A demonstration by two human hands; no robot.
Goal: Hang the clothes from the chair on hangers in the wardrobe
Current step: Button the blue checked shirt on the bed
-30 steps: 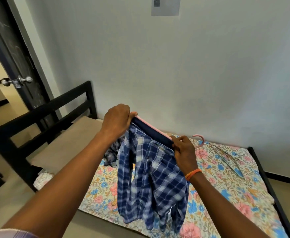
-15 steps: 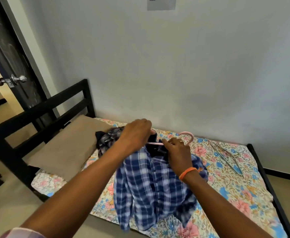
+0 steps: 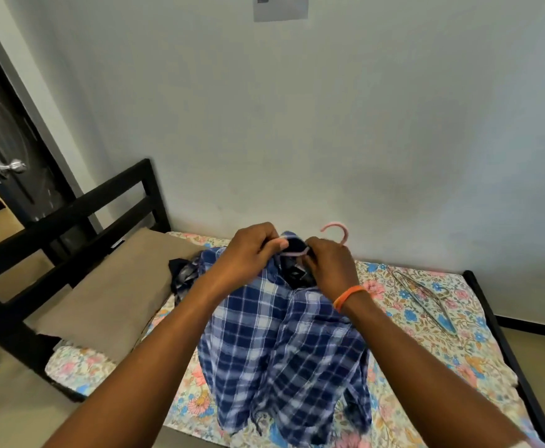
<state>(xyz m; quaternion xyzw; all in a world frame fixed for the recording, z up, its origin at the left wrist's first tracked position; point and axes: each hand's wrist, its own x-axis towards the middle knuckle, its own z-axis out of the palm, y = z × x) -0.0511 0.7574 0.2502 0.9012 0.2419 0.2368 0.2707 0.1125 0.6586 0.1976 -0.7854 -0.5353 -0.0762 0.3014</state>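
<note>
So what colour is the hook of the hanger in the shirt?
Pink. The hook shows best in the head view, just beyond the right hand.

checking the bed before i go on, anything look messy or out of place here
A dark garment lies crumpled by the pillow, and loose wire hangers lie on the sheet at right. The plaid shirt is bunched, its hem over the bed's near edge.

One shirt (image 3: 284, 344), two hangers (image 3: 337, 232) (image 3: 426, 299), one pillow (image 3: 103, 286).
</note>
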